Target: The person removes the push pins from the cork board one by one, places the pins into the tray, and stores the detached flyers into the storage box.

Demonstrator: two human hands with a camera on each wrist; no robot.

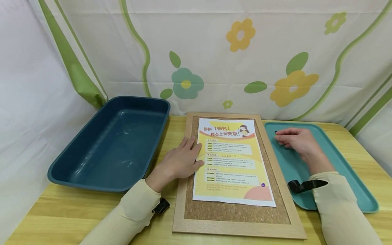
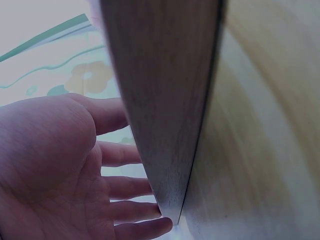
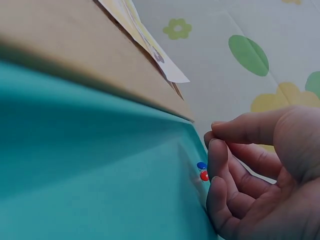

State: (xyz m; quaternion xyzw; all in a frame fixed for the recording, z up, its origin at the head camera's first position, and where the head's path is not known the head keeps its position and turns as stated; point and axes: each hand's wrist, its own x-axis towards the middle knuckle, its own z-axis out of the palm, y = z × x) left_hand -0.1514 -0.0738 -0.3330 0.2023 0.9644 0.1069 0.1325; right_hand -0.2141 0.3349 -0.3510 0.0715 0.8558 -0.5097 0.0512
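Note:
A cork board (image 1: 239,214) with a wooden frame lies flat on the table. On it is a yellow printed sheet (image 1: 232,163), whose corner (image 3: 175,75) lifts off the board in the right wrist view. My left hand (image 1: 180,160) rests over the board's left edge, fingers spread and fingertips by the sheet's side. My right hand (image 1: 298,141) is over the teal tray (image 1: 330,160), thumb and index tips brought together. A blue push pin (image 3: 201,165) and a red push pin (image 3: 204,175) show beside its fingers. Whether anything is between the fingertips is hidden.
A deep dark-blue bin (image 1: 122,149) stands to the left of the board. The tray lies close along the board's right side. Behind the wooden table (image 1: 61,211) hangs a flowered curtain (image 1: 214,61).

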